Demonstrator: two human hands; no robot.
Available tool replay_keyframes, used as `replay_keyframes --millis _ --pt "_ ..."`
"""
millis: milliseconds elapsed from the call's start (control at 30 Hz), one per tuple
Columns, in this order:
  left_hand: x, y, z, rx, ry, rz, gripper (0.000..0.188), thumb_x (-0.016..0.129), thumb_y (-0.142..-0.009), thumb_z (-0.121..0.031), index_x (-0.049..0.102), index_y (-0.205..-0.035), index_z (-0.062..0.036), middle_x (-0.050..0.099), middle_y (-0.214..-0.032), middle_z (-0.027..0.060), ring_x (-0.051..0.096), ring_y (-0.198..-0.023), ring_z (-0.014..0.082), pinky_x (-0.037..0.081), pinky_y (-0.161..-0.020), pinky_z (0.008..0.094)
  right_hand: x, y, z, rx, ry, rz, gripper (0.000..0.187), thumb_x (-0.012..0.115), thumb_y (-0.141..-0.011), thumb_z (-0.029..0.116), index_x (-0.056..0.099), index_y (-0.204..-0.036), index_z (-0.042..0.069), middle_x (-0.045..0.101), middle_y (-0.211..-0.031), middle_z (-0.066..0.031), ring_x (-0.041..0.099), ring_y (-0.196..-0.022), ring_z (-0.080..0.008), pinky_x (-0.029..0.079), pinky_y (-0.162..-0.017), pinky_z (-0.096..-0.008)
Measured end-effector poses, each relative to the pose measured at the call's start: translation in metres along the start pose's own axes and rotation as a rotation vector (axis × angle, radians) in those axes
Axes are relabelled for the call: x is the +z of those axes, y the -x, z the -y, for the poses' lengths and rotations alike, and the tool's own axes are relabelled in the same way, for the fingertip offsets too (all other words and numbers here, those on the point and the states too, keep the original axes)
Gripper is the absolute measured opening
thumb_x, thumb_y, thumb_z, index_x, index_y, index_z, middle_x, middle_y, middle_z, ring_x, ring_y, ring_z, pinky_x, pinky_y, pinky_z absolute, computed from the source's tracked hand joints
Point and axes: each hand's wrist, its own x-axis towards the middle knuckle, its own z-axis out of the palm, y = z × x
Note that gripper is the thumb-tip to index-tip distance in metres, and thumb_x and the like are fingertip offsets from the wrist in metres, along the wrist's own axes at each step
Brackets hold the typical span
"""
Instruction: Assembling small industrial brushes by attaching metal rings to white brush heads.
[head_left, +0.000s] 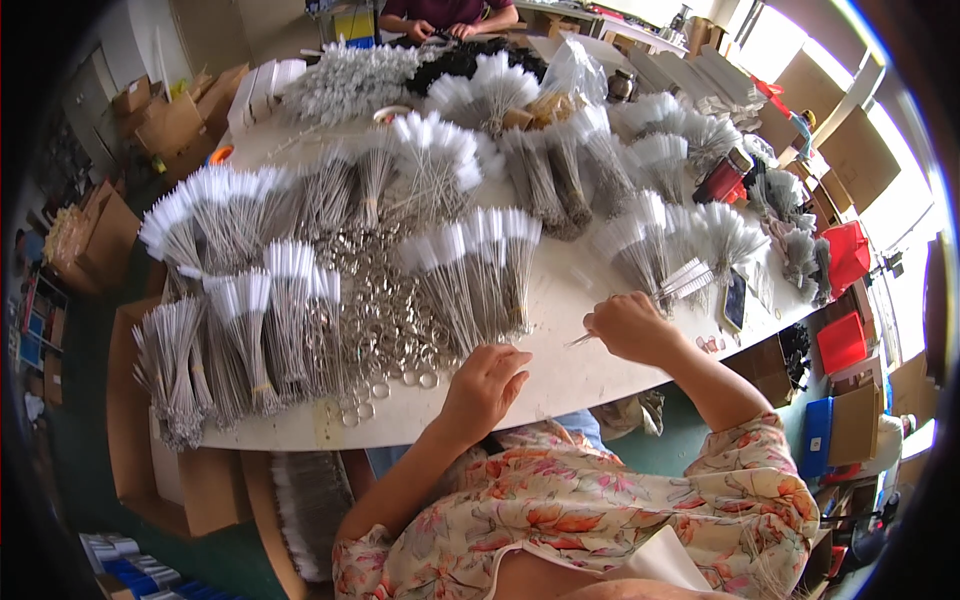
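Note:
In my right hand [632, 326], closed, is a small bunch of thin wire brushes [686, 280]. Their white bristle heads stick out beyond it to the upper right, and the bare wire ends poke out at its left. My left hand [484, 388] hovers at the table's near edge with fingers bent and a gap between thumb and forefinger; nothing shows in it. Just beyond it stand bundles of white-tipped brushes [475, 265]. A heap of shiny metal rings [385, 310] spreads to their left, with a few loose ones near the edge.
More brush bundles [240, 310] cover the left of the white table [570, 385]. Grey-white brushes [715, 235] and a phone [735, 300] lie at the right, near a red flask [724, 175]. A co-worker [450, 15] sits across. Cardboard boxes [100, 235] stand on the floor.

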Motion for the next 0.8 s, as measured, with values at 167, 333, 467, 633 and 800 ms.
replay_keyframes --millis 167,333,467,633,800 --pt "0.009 0.021 -0.003 -0.175 0.058 0.051 0.029 0.063 -0.078 -0.010 0.055 -0.104 -0.0011 0.057 -0.092 0.0142 0.057 -0.082 0.0290 0.047 -0.071 0.0365 0.073 -0.011 0.015 -0.125 0.130 -0.148 0.006 0.054 -0.075 0.005 0.059 -0.077 0.007 0.059 -0.071 -0.0055 0.059 -0.070 -0.0212 0.045 -0.062 -0.0314" --pt "-0.002 0.045 -0.007 -0.137 0.102 -0.050 0.023 0.063 -0.076 -0.007 0.057 -0.097 -0.0001 0.058 -0.085 0.0112 0.058 -0.072 0.0256 0.048 -0.063 0.0335 0.060 -0.018 0.052 -0.059 -0.937 0.216 0.015 0.052 -0.090 0.013 0.060 -0.088 0.000 0.057 -0.068 0.0009 0.050 -0.063 -0.0050 0.038 -0.054 -0.0195" --pt "-0.025 0.044 -0.029 0.127 -0.033 -0.006 0.015 0.063 -0.071 -0.004 0.061 -0.085 -0.0015 0.058 -0.081 0.0076 0.058 -0.070 0.0225 0.049 -0.059 0.0329 0.040 -0.011 0.060 -0.004 -1.056 0.506 0.013 0.053 -0.087 0.012 0.062 -0.085 0.002 0.058 -0.068 -0.0004 0.053 -0.060 -0.0083 0.043 -0.055 -0.0241" --pt "-0.052 0.054 0.017 -0.226 -0.343 0.075 0.012 0.066 -0.069 -0.005 0.059 -0.080 -0.0048 0.057 -0.078 0.0051 0.058 -0.069 0.0204 0.049 -0.058 0.0317 0.050 0.002 0.036 -0.075 0.229 -0.085 0.012 0.057 -0.083 0.015 0.061 -0.082 0.004 0.062 -0.076 -0.0071 0.061 -0.067 -0.0257 0.048 -0.060 -0.0371" --pt "-0.066 0.045 0.031 -0.254 -0.499 0.247 0.010 0.065 -0.074 -0.005 0.057 -0.080 -0.0048 0.055 -0.073 0.0068 0.056 -0.067 0.0221 0.047 -0.060 0.0309 0.080 -0.006 0.039 -0.125 -0.488 -0.157 0.012 0.054 -0.086 0.010 0.062 -0.087 0.000 0.062 -0.072 -0.0074 0.059 -0.062 -0.0138 0.047 -0.057 -0.0269"
